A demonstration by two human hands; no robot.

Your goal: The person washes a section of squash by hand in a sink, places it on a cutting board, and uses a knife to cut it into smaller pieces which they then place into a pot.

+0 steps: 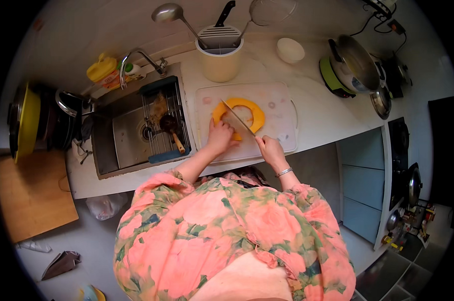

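A ring-shaped slice of orange pumpkin or squash [258, 113] lies on a pale plastic cutting board [283, 98]. My right hand [272, 150] is closed on the handle of a kitchen knife [239, 118], whose blade slants up and left across the ring's left part. On the ring's lower left side rests my left hand [221, 136], its fingers pressing on the slice beside the blade. The hand partly covers that side of the ring.
Left of the board is a steel sink [127, 131] with a drying rack [155, 145] and a brush [174, 131]. Behind stand a utensil holder [220, 66] and a white bowl [290, 50]. A metal pot [356, 67] sits at the right.
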